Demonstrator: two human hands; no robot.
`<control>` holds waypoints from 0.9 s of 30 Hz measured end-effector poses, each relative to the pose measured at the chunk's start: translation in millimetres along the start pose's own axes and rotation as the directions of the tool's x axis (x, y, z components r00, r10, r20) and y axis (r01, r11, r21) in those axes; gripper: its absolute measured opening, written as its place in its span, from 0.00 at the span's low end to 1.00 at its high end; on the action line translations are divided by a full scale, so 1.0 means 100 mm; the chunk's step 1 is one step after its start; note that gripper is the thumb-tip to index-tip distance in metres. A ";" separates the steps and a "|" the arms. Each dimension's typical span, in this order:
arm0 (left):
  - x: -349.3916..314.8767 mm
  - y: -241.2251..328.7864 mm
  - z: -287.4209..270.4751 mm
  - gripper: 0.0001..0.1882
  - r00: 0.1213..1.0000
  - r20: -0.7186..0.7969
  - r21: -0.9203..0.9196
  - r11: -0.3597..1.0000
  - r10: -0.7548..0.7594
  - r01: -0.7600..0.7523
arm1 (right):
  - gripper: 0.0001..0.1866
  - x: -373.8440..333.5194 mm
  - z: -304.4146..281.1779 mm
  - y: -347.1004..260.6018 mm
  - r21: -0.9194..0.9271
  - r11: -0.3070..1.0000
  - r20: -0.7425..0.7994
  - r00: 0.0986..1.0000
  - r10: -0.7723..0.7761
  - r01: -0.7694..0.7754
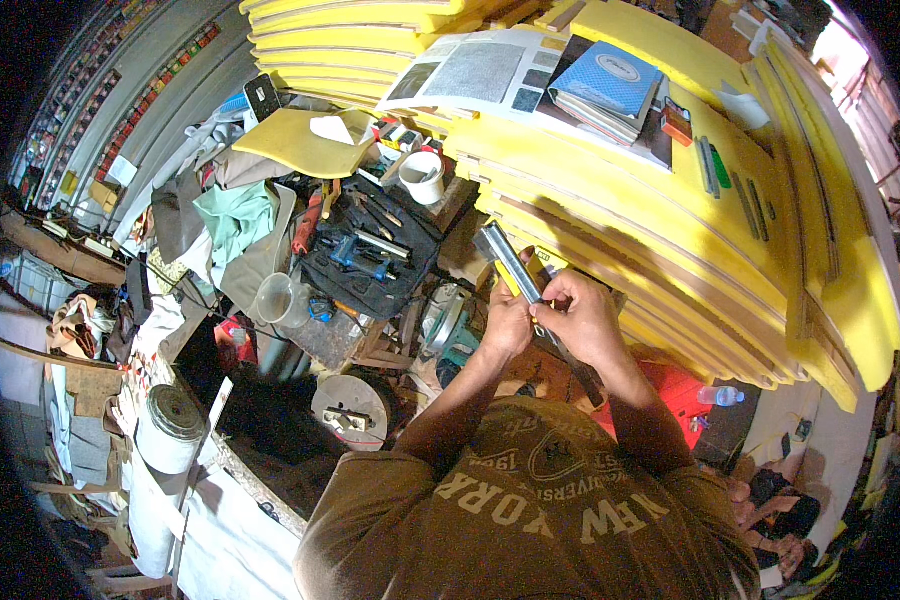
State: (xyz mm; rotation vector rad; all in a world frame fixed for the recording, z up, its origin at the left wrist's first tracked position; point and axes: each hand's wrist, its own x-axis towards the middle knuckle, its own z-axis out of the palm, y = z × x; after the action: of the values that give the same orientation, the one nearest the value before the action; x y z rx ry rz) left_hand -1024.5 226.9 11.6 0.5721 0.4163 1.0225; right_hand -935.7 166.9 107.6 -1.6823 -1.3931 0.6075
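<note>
In front of my chest, both hands hold what looks like a staple gun [511, 264], with a long silver bar and yellow parts. It is tilted, its far end pointing up and to the left. The fingers of my left hand [506, 326] are wrapped round its lower left side. My right hand [583, 312] is closed at the near end of the silver bar, thumb and fingers pressed together there. Palms and fingers hide part of the tool's body. Just beyond the hands rises a stack of yellow foam-covered panels [660, 200].
On the stack lie a blue notebook [608, 82], a printed sheet [475, 68], an orange box [676, 122] and pens. Left of my hands, a black cloth bag [342, 235] bears tools, near a white cup [422, 178]. A grey roll [173, 425] stands at lower left.
</note>
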 end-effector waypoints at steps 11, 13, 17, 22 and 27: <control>-0.06 0.09 0.01 0.26 0.998 -0.063 0.067 0.998 -0.015 0.019 | 0.09 0.04 0.04 0.06 0.046 0.997 0.086 0.995 0.055 -0.060; -0.03 0.06 -0.04 0.25 1.000 -0.014 0.054 0.999 0.003 -0.003 | 0.09 0.03 0.03 0.07 0.052 0.997 0.097 0.994 0.048 -0.054; -0.01 -0.04 -0.13 0.26 0.999 0.018 0.041 0.999 0.033 -0.033 | 0.10 0.01 0.06 0.15 0.093 0.995 0.059 0.998 0.037 -0.042; -0.04 -0.02 -0.15 0.26 0.999 0.028 0.012 1.000 0.016 -0.017 | 0.08 -0.03 0.07 -0.03 0.003 0.995 0.007 0.995 0.099 -0.099; -0.01 0.00 -0.21 0.27 0.999 -0.051 0.068 0.998 0.001 0.002 | 0.08 -0.04 0.10 -0.09 -0.011 1.000 -0.083 0.997 0.003 -0.004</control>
State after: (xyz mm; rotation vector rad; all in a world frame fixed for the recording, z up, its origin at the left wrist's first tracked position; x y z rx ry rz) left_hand -1036.9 231.5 -5.0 0.6072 0.4978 1.0275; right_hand -950.1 166.3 109.7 -1.6994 -1.3368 0.5267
